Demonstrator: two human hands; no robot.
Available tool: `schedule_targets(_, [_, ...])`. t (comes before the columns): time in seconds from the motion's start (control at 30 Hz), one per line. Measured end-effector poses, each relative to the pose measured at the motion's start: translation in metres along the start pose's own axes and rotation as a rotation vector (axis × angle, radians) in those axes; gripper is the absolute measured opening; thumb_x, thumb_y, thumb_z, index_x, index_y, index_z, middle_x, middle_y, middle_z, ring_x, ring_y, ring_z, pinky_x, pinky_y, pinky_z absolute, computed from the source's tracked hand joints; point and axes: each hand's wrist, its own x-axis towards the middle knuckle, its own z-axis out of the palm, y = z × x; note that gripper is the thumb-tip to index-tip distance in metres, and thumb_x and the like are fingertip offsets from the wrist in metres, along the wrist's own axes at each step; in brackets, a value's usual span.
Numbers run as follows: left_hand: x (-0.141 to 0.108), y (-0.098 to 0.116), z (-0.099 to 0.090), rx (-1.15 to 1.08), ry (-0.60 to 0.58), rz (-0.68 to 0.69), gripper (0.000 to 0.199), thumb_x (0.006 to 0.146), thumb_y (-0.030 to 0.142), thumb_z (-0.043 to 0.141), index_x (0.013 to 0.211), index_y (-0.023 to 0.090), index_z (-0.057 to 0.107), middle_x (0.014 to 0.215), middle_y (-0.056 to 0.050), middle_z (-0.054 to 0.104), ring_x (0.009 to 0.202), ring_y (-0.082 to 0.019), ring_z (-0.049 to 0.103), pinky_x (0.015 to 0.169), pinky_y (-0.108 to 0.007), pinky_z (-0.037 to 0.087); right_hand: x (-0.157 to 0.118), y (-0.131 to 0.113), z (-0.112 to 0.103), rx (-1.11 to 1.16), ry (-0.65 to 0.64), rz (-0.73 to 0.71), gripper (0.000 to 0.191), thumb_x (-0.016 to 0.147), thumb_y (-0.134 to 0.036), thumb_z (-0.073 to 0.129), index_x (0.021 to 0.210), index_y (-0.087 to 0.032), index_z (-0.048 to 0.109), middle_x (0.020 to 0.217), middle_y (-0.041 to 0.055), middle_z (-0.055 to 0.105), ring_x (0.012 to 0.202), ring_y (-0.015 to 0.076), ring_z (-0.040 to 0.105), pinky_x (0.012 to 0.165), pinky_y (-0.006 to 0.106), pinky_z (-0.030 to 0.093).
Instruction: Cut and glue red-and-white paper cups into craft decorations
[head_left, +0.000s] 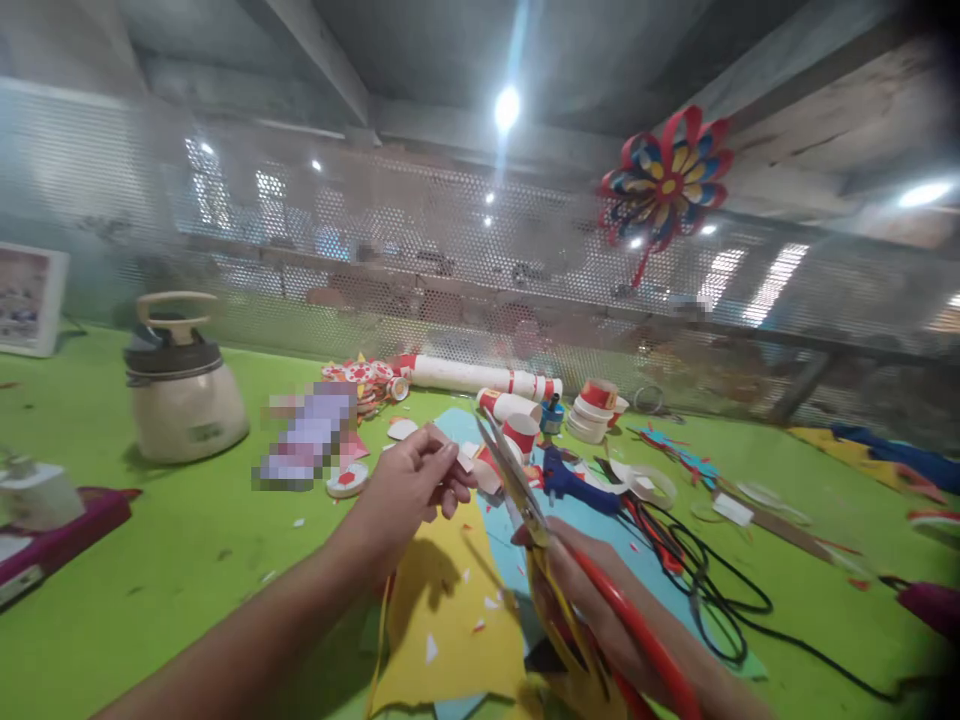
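Note:
My left hand (420, 472) pinches a small white paper piece (465, 459) between thumb and finger. In my right hand (589, 575) is a pair of scissors (517, 478) with red handles, its blades slightly apart and pointing up and away beside the paper piece. Below both hands lies a yellow sheet (450, 610) sprinkled with small white and red scraps. A light blue sheet (600, 535) lies partly under it. Just beyond the scissors rests a blue glue gun (577, 485).
Paper cups (592, 410) and a long white tube (480, 374) stand and lie at the back. A black cable (697, 570) loops on the right. To the left are a cream kettle (184, 400) and a purple power strip (67, 540). A petalled paper flower (670, 187) hangs above.

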Motion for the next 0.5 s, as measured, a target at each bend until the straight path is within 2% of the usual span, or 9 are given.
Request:
schedule_targets(0.13, [0.001, 0.008, -0.003, 0.025, 0.08, 0.028, 0.027, 0.08, 0.041, 0.06, 0.071, 0.017, 0.05, 0.058, 0.003, 0.057, 0.044, -0.007, 0.046, 0.043, -0.018, 0.033, -0.004, -0.012, 0.001, -0.132, -0.125, -0.004, 0.047, 0.091, -0.062, 0.033, 0.095, -0.021, 0.056, 0.076, 0.0027, 0.06, 0.064, 0.0155, 0.053, 0.055, 0.024, 0.042])
schedule_targets(0.27, [0.0, 0.016, -0.005, 0.043, 0.162, 0.059, 0.024, 0.078, 0.036, 0.062, 0.069, 0.016, 0.051, 0.058, 0.005, 0.053, 0.049, -0.007, 0.044, 0.048, -0.019, 0.034, -0.006, -0.008, 0.001, -0.275, -0.127, -0.014, 0.056, 0.089, -0.065, 0.029, 0.1, -0.019, 0.059, 0.079, 0.0062, 0.067, 0.067, 0.0185, 0.059, 0.06, 0.027, 0.043])
schedule_targets(0.4, [0.0, 0.019, -0.007, 0.076, 0.226, 0.058, 0.023, 0.077, 0.033, 0.063, 0.067, 0.015, 0.053, 0.059, 0.004, 0.054, 0.05, -0.008, 0.046, 0.05, -0.02, 0.034, -0.008, -0.005, -0.001, -0.269, -0.144, -0.009, 0.056, 0.088, -0.064, 0.03, 0.103, -0.021, 0.061, 0.076, 0.0056, 0.069, 0.067, 0.0191, 0.061, 0.06, 0.027, 0.044])
schedule_targets(0.5, [0.003, 0.016, -0.01, 0.092, 0.255, 0.03, 0.023, 0.076, 0.033, 0.066, 0.065, 0.015, 0.054, 0.058, 0.004, 0.055, 0.049, -0.008, 0.045, 0.048, -0.021, 0.032, -0.008, -0.006, 0.001, -0.268, -0.084, 0.008, 0.056, 0.088, -0.065, 0.031, 0.103, -0.023, 0.063, 0.077, 0.0057, 0.069, 0.072, 0.0211, 0.063, 0.066, 0.029, 0.046])
